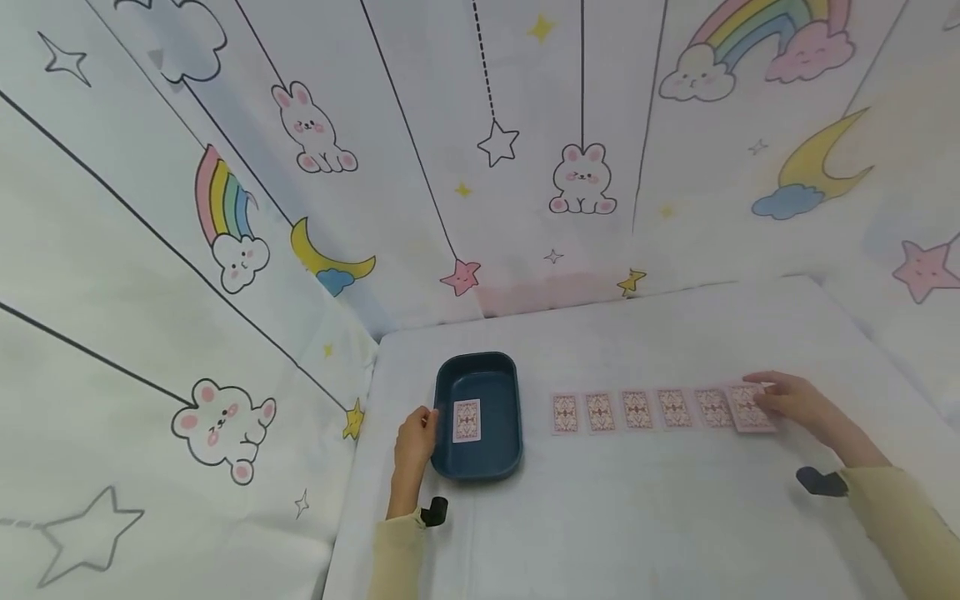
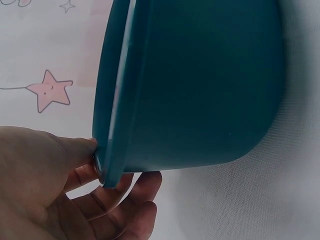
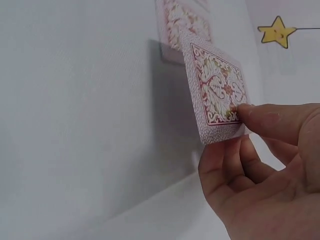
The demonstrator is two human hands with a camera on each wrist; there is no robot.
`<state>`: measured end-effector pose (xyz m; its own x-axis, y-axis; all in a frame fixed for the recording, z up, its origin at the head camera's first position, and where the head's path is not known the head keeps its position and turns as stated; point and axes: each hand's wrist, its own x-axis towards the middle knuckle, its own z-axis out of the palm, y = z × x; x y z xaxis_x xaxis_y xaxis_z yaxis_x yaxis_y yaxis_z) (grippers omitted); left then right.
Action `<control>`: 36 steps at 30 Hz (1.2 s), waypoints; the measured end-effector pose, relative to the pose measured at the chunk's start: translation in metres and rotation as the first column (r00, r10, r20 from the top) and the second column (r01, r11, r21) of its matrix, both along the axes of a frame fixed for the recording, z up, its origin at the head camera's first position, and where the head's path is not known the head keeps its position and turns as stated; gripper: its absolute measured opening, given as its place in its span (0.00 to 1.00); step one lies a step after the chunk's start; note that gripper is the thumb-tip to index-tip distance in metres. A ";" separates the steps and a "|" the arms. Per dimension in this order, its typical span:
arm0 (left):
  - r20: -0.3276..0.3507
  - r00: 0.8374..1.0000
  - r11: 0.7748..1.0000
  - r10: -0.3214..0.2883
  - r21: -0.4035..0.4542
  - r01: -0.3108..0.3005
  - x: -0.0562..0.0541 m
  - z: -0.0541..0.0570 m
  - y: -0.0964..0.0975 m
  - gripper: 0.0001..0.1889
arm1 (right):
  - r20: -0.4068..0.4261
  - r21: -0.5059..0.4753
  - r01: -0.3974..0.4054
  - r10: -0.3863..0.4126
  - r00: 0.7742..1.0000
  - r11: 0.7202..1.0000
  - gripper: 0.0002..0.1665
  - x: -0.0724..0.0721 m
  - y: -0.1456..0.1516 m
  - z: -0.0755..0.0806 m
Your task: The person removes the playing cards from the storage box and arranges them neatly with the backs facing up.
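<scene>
My left hand [image 1: 415,440] pinches the left rim of a dark teal tray [image 1: 480,468], thumb over the lip and fingers beneath it in the left wrist view. Inside that tray lies one face-down playing card [image 1: 467,421] with a red patterned back. At the right, my right hand [image 1: 797,406] holds another playing card [image 3: 220,87] between thumb and fingers. This card is lifted and tilted off the cloth, and casts a shadow beside it. In the head view it overlaps the rightmost card [image 1: 710,408] of a row of face-down cards.
Several more face-down cards, among them one at the row's left end [image 1: 566,414], lie in a line right of the tray. A white cloth [image 1: 637,517] covers the table. Behind the table stands a fabric wall [image 1: 420,100] printed with rabbits, stars and rainbows.
</scene>
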<state>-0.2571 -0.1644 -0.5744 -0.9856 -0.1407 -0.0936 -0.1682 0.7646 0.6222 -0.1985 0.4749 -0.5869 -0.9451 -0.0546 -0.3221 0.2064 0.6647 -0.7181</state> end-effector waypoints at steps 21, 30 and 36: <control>0.013 1.000 1.000 0.017 0.000 -0.017 0.000 -0.002 0.001 0.15 | -0.084 0.202 0.059 -0.043 0.996 0.978 0.28 -0.005 -0.006 -0.011; -0.006 1.000 1.000 0.024 -0.003 -0.024 -0.001 -0.002 -0.001 0.15 | -0.290 0.380 0.106 0.010 0.957 0.919 0.18 -0.004 -0.022 -0.024; -0.008 0.999 0.999 0.037 -0.007 -0.037 -0.003 -0.005 -0.001 0.15 | -0.325 0.405 0.117 0.024 0.945 0.907 0.15 0.004 -0.029 -0.020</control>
<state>-0.2596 -0.1659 -0.5796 -0.9804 -0.1776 -0.0848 -0.1916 0.7625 0.6179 -0.1944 0.4457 -0.6067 -0.9979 0.0637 0.0101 0.0540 0.9099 -0.4112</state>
